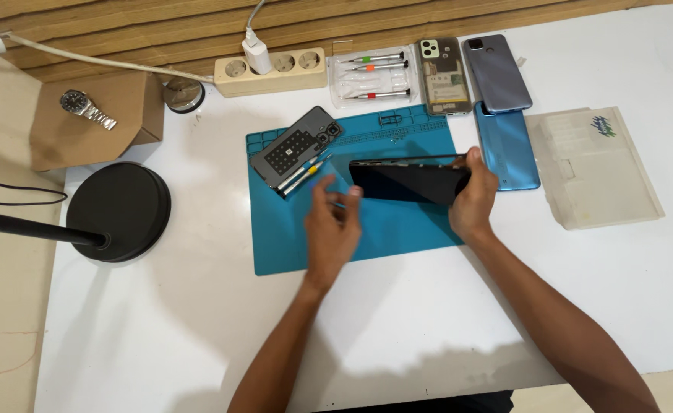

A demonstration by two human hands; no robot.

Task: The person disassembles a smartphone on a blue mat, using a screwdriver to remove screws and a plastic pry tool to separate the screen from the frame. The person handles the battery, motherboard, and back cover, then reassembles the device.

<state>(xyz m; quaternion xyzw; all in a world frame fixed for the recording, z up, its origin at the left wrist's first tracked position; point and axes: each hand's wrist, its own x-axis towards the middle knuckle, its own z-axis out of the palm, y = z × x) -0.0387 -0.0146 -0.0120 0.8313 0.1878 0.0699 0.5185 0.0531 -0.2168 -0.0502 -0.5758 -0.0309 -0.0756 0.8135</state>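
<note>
My right hand (474, 200) grips the right end of a black phone (407, 180), held tilted on its long edge above the teal work mat (298, 245). My left hand (332, 229) hovers just left of the phone's other end, blurred, fingers loosely curled; whether it pinches a small tool I cannot tell. A dark grey phone back cover (290, 147) lies on the mat's upper left, with thin screwdrivers (306, 174) beside it.
Behind the mat are a clear screwdriver case (373, 75), an opened phone (443, 75), a grey phone (495, 73) and a blue phone (507, 145). A translucent parts box (592, 164) sits right. A power strip (271, 73), wristwatch (86, 108) and round black stand base (118, 210) lie left.
</note>
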